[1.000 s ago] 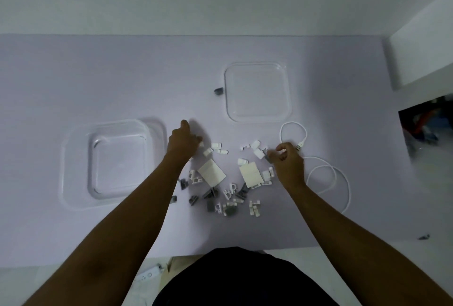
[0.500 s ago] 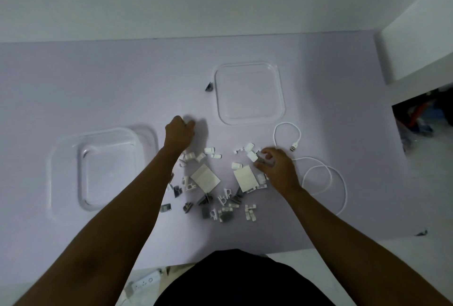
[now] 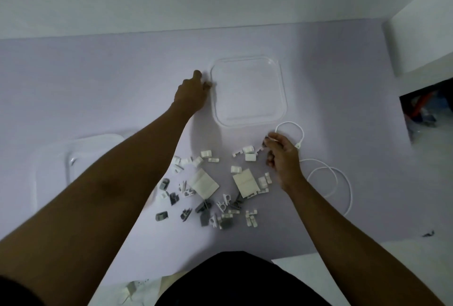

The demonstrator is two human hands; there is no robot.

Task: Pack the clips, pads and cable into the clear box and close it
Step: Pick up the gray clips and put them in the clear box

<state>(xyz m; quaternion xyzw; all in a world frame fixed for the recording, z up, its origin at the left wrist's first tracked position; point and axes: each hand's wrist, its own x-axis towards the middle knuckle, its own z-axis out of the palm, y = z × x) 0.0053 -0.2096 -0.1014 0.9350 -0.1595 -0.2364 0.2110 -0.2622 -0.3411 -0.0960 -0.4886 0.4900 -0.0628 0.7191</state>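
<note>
My left hand (image 3: pixel 192 92) reaches far across the lilac table (image 3: pixel 98 85), its fingertips touching the left edge of the flat clear lid (image 3: pixel 247 92). A stray dark clip lay there earlier and is now hidden by the hand. My right hand (image 3: pixel 282 156) pinches a small clip between thumb and forefinger beside the white cable (image 3: pixel 328 178). Several white and grey clips (image 3: pixel 220 212) lie scattered between my arms, with two square pads (image 3: pixel 203 183) (image 3: pixel 245 184) among them. The clear box (image 3: pixel 73 158) stands at the left, partly hidden behind my left forearm.
A white block (image 3: pixel 421 36) stands at the table's far right corner, with a dark gap full of clutter (image 3: pixel 426 107) below it. A small dark scrap (image 3: pixel 427 233) lies near the right front edge. A white object (image 3: pixel 132 288) lies on the floor below the table.
My left hand has left the clip pile and moved away from me to the lid's left edge. My right hand stays by the cable's plug and is now raised slightly, pinching a clip.
</note>
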